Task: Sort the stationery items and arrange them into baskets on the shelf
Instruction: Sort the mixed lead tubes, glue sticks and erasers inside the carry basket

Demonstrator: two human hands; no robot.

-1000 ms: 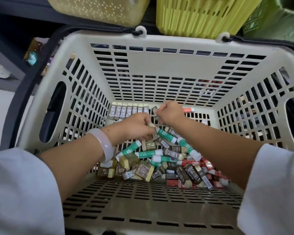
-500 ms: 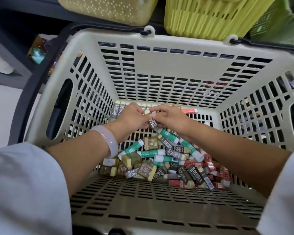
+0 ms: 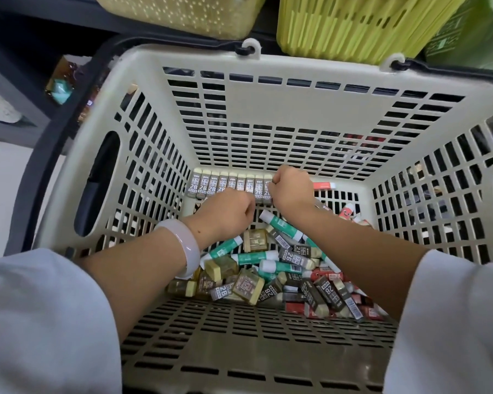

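Note:
A big beige slotted basket (image 3: 268,61) holds the stationery. A row of grey 2B erasers (image 3: 219,187) stands upright against its far wall. My right hand (image 3: 292,189) is at the right end of that row, fingers curled down onto the last 2B eraser (image 3: 267,194). My left hand (image 3: 228,211), with a pale bangle on its wrist, hovers just in front of the row. Its fingers are curled under, hiding what is in them. Below my arms lies a loose pile of 2B erasers (image 3: 293,257), green-and-white glue sticks (image 3: 279,223), tan erasers (image 3: 246,285) and red erasers (image 3: 325,275).
A red eraser (image 3: 323,185) lies against the far wall to the right of my hand. Two yellow baskets (image 3: 182,12) (image 3: 353,27) sit on the shelf above. The basket's black handle (image 3: 49,155) curves round the left side. The near basket floor is bare.
Both hands moved from the middle of the basket toward the far wall. The right hand carried an eraser to the right end of the row, and the left hand drew back slightly.

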